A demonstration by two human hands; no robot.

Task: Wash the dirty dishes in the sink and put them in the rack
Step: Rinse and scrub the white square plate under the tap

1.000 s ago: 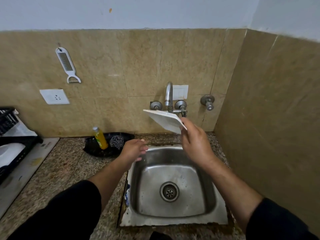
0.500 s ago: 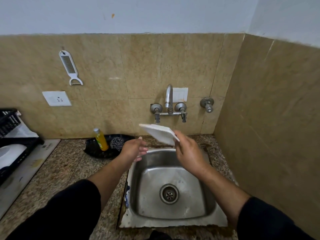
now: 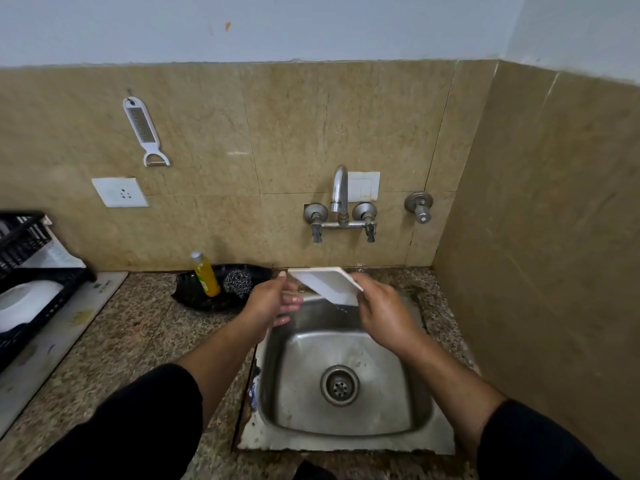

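Observation:
A white square plate [image 3: 327, 285] is tilted over the back edge of the steel sink [image 3: 346, 427], water dripping off its lower edge. My right hand [image 3: 381, 313] grips the plate's right corner. My left hand [image 3: 273, 301] is at the plate's left corner, fingers apart, its fingertip touching the rim. The sink basin holds no dishes; only the drain [image 3: 339, 385] shows. A black dish rack [image 3: 31, 282] stands at the far left with a white dish [image 3: 24, 304] in it.
The tap [image 3: 340, 202] is on the tiled wall above the sink, with no water running. A black tray [image 3: 221, 289] holds a yellow soap bottle [image 3: 206, 274] and a steel scrubber [image 3: 237, 283]. A tiled side wall stands close on the right.
My right hand has lowered the plate from tap height down toward the sink's back edge. My left hand has risen to meet the plate's left corner.

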